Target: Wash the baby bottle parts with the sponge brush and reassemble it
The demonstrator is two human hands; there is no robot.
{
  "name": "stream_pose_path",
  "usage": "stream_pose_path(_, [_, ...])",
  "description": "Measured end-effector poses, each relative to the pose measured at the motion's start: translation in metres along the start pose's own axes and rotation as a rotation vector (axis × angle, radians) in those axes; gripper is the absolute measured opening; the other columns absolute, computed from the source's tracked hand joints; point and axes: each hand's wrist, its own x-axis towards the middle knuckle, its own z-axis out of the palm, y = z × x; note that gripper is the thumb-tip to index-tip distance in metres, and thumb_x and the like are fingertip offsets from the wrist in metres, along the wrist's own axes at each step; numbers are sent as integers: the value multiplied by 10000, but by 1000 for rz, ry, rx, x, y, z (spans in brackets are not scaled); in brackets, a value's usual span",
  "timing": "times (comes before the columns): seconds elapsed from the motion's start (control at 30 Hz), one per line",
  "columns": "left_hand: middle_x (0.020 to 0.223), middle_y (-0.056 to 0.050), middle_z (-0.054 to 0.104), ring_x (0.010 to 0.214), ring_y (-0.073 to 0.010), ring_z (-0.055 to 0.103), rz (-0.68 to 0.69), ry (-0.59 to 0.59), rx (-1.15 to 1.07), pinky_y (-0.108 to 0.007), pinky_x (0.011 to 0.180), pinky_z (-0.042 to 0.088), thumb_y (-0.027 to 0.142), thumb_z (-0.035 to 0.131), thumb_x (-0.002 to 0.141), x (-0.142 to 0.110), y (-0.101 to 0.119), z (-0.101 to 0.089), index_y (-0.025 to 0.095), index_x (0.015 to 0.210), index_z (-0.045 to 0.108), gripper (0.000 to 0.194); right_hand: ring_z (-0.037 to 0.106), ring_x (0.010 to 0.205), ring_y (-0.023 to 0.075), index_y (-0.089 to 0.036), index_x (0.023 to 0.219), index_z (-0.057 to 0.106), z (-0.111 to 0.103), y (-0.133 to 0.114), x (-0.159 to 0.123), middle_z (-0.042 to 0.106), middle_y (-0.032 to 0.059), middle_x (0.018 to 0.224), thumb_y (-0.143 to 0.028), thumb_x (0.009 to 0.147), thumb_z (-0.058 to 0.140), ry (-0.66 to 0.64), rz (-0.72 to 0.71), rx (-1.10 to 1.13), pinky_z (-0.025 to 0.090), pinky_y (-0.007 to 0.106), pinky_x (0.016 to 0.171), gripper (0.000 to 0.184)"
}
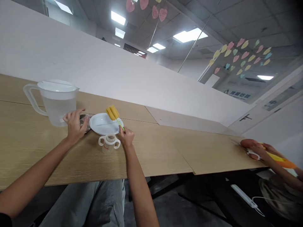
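My right hand (127, 136) grips the thin green handle of a bottle brush (113, 113) with a yellow sponge head. The head is raised over the far side of a white oval dish (104, 126). Below the dish, near my right hand, a clear two-handled baby bottle (109, 144) stands upright without a cap. My left hand (75, 124) has its fingers apart, beside a dark, shiny, clear-covered item (85, 121) that it partly hides; whether it touches the item I cannot tell. Just behind these fingers stands a lidded plastic pitcher (58, 102) holding clear liquid.
The wooden table (151, 151) runs along a white partition (132, 85) with glass above. At the far right, another person's hands (260, 149) handle a reddish-brown round thing (248, 143). A white power strip (243, 194) lies below table height.
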Motion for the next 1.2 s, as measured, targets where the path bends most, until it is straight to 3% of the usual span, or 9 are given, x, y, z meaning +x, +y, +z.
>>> stream_pose_path(0.03, [1215, -142, 644, 1125, -320, 534, 95, -15, -49, -518, 1011, 300, 419, 419, 949, -4, 10, -2, 158, 1236, 567, 415, 421, 419, 71, -179, 577, 590, 0, 0, 0, 543, -10, 453, -458, 1003, 430, 8, -5, -1, 263, 232, 488, 534])
stream_pose_path(0.13, [1198, -132, 667, 1101, -291, 566, 406, -233, -186, -486, 1038, 275, 514, 390, 955, -21, 35, 0, 158, 1277, 546, 504, 434, 412, 70, -182, 573, 592, 0, 0, 0, 562, -10, 451, -462, 1004, 431, 18, -23, 4, 266, 235, 490, 539])
stream_pose_path(0.23, [1221, -129, 673, 1132, -296, 573, 515, -395, -211, -499, 1089, 208, 626, 458, 903, -34, 50, 7, 184, 1362, 493, 639, 449, 416, 70, -185, 581, 597, 1, 1, 0, 577, -7, 462, -470, 999, 446, 10, -16, -13, 271, 233, 494, 528])
stream_pose_path(0.37, [1162, -107, 705, 1156, -290, 568, 448, -470, -205, -511, 1110, 165, 638, 541, 867, -41, 53, 13, 204, 1402, 457, 694, 444, 416, 70, -180, 585, 591, 1, 3, -1, 566, -7, 464, -465, 991, 464, -8, 5, -4, 273, 232, 493, 512])
stream_pose_path(0.57, [1139, -87, 705, 1118, -289, 563, 348, -546, -245, -508, 1088, 206, 705, 620, 773, -41, 51, 11, 211, 1389, 487, 800, 439, 423, 74, -179, 583, 578, 0, 2, -1, 551, -5, 472, -454, 989, 469, -59, 24, 22, 265, 233, 492, 502])
stream_pose_path(0.73, [1121, -61, 698, 1095, -288, 560, 406, -580, -250, -479, 1053, 263, 697, 639, 765, -38, 55, 8, 221, 1178, 645, 630, 427, 415, 74, -181, 572, 582, 0, 1, -1, 556, -4, 461, -475, 996, 442, -14, 11, 8, 261, 233, 491, 534])
stream_pose_path(0.93, [1111, -49, 702, 1168, -283, 562, 427, -634, -308, -491, 1128, 220, 655, 671, 760, -39, 54, 10, 226, 1134, 645, 569, 421, 417, 77, -177, 577, 595, 0, 2, -1, 550, 2, 462, -470, 997, 440, -22, 3, 11, 257, 236, 488, 535])
stream_pose_path(1.07, [1109, -75, 705, 1099, -270, 610, 408, -630, -419, -501, 1142, 245, 695, 722, 676, -41, 50, 14, 219, 1153, 636, 680, 438, 428, 81, -180, 585, 599, 0, 3, -1, 562, 4, 469, -476, 995, 438, -33, 15, 15, 263, 235, 495, 531])
stream_pose_path(1.2, [1157, -110, 690, 1111, -284, 604, 316, -483, -543, -459, 1061, 397, 652, 785, 625, -33, 50, 6, 211, 1230, 609, 769, 438, 430, 82, -182, 593, 601, 2, 3, -1, 552, 1, 468, -477, 991, 440, -46, 36, 29, 263, 233, 496, 521])
